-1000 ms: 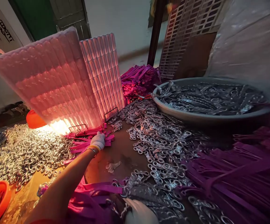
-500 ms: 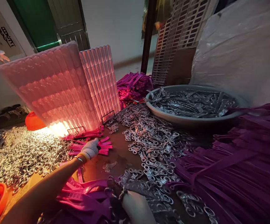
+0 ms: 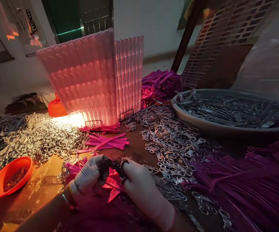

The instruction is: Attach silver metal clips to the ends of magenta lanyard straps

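My left hand [image 3: 88, 174], in a white dotted glove with dark-covered fingertips, is closed in a pinch at the lower middle. Close against it, my right hand [image 3: 141, 185], also pale-gloved with dark finger covers, has its fingers curled shut. Whatever sits between the fingertips is hidden. Directly below and behind both hands lie pink straps [image 3: 114, 185]. A fanned bunch of pink straps [image 3: 111, 141] rests on the table just beyond them. To the right spreads a heap of silvery ringed metal pieces [image 3: 163, 141].
Ribbed translucent panels [image 3: 86, 80] stand upright behind a bright lamp with an orange shade [image 3: 57, 108]. A grey basin [image 3: 202, 124] holds dark metal-ended pieces. An orange bowl [image 3: 25, 185] sits at left near piled metal rings [image 3: 52, 138]. Purple straps [image 3: 250, 180] fill the right side.
My left hand has come back from the fanned pink straps and now meets my right hand. My right hand has risen further into view. The view has turned left.
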`<control>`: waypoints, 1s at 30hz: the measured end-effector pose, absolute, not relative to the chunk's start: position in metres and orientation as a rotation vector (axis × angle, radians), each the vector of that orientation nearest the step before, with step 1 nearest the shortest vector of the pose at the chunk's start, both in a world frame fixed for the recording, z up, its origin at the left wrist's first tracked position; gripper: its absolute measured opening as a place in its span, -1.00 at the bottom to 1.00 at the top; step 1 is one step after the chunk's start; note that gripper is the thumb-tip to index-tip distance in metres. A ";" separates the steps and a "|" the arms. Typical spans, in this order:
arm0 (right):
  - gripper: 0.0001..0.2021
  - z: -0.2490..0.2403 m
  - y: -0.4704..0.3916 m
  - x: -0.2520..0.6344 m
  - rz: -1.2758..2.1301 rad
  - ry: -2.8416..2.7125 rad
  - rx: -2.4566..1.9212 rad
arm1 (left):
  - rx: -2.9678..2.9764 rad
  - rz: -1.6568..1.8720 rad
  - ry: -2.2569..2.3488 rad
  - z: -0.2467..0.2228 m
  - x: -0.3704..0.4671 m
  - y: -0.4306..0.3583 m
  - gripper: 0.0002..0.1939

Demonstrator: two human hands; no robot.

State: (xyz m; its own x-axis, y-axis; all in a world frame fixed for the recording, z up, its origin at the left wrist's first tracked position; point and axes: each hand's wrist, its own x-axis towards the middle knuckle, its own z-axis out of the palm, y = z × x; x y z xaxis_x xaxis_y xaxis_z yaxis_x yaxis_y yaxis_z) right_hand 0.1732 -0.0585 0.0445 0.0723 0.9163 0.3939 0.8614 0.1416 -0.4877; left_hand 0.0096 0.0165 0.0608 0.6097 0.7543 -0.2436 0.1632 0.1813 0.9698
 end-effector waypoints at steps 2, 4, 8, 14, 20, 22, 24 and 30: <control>-0.80 0.051 -0.061 0.167 0.078 -1.860 -1.777 | 1.278 0.505 0.825 0.059 0.006 0.014 -0.62; -0.80 0.059 -0.063 0.161 0.045 -1.953 -1.854 | 1.203 0.494 0.769 0.058 0.002 0.012 -0.64; -0.76 0.069 -0.065 0.149 -0.040 -2.082 -1.945 | 1.299 0.462 0.770 0.057 -0.009 0.013 -0.64; -0.82 0.052 -0.063 0.135 -0.394 -2.173 -1.914 | 2.120 0.533 0.788 0.051 -0.026 0.019 -0.80; -0.80 0.049 -0.061 0.131 -0.131 -2.176 -1.990 | 2.048 0.452 0.734 0.032 -0.032 0.018 -0.79; -0.79 0.060 -0.062 0.131 0.031 -2.131 -2.105 | 1.873 0.547 0.757 0.031 -0.031 0.016 -0.76; -0.79 0.071 -0.063 0.131 0.177 -2.110 -2.186 | 1.780 0.611 0.803 0.033 -0.030 0.014 -0.76; -0.78 0.076 -0.062 0.125 0.299 -2.129 -2.266 | 1.952 0.692 0.910 0.032 -0.033 -0.001 -0.79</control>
State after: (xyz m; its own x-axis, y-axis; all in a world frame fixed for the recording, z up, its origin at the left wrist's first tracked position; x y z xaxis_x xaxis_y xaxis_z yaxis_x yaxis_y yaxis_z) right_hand 0.1252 -0.0617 0.0762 0.0527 0.9906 -0.1266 0.9872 -0.0708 -0.1430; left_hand -0.0326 -0.0015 0.0317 0.5820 0.8040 0.1223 0.3327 -0.3726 0.8663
